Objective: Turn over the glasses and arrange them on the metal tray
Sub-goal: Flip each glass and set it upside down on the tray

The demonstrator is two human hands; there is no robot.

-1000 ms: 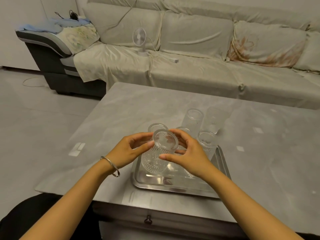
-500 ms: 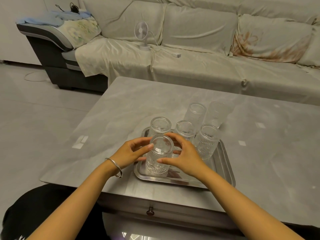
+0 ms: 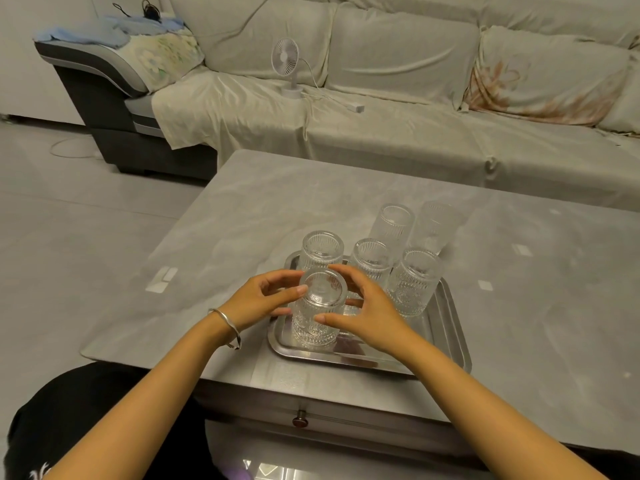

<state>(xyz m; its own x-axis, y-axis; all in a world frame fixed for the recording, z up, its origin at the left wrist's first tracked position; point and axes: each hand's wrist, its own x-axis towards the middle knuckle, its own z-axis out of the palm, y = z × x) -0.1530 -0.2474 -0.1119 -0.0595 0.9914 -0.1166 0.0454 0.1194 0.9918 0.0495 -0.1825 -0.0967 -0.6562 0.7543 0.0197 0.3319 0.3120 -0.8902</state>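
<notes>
Standing upside down at the near left corner of the metal tray (image 3: 450,327), a ribbed glass (image 3: 317,317) sits between the left hand (image 3: 258,301) and right hand (image 3: 367,313), each grip loosely cupping its sides; three more glasses (image 3: 414,282) stand behind it.

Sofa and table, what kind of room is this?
Most likely a living room at home: a long covered sofa, a low grey coffee table before it, and a small desk fan on the seat.
</notes>
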